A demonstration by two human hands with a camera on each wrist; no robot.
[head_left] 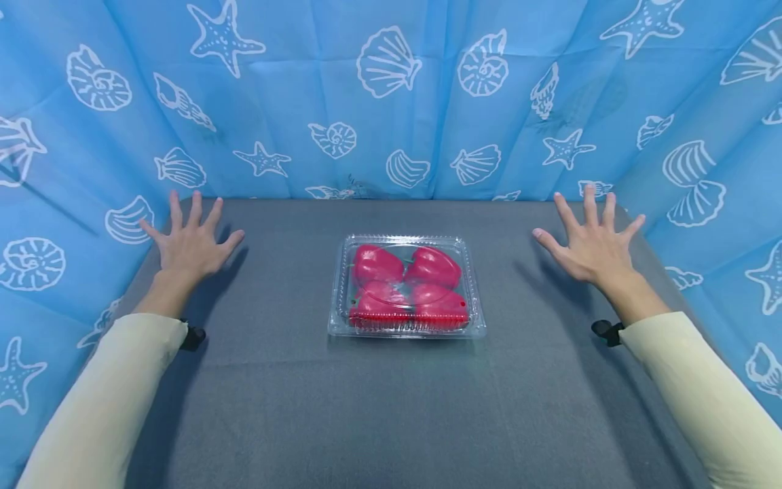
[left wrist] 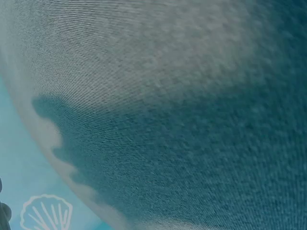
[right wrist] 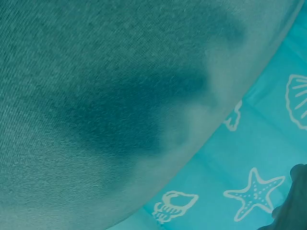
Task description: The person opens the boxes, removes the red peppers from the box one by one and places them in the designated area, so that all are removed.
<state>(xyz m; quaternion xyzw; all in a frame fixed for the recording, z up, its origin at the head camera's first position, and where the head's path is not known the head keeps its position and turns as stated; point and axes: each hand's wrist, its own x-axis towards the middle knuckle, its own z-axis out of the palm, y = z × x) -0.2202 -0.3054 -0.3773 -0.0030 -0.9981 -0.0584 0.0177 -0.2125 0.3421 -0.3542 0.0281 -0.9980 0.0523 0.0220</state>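
In the head view a clear plastic box (head_left: 398, 333) with its lid down stands mid-table, holding several red bell peppers (head_left: 432, 267). The left hand (head_left: 191, 244), fingers spread and straight, is off to the box's left, holding nothing. On the other side, well apart from the box, the right hand (head_left: 591, 244) is likewise spread and holds nothing. The left wrist view shows grey cloth, a hand's shadow and a sliver of fingers at the left edge. Part of the right hand (right wrist: 292, 206) shows dark at the lower right corner of the right wrist view.
Grey cloth covers the table (head_left: 391, 407). A blue curtain (head_left: 342, 81) with white shells and starfish hangs along the table's back edge and both sides. Dark wrist straps show at both cuffs.
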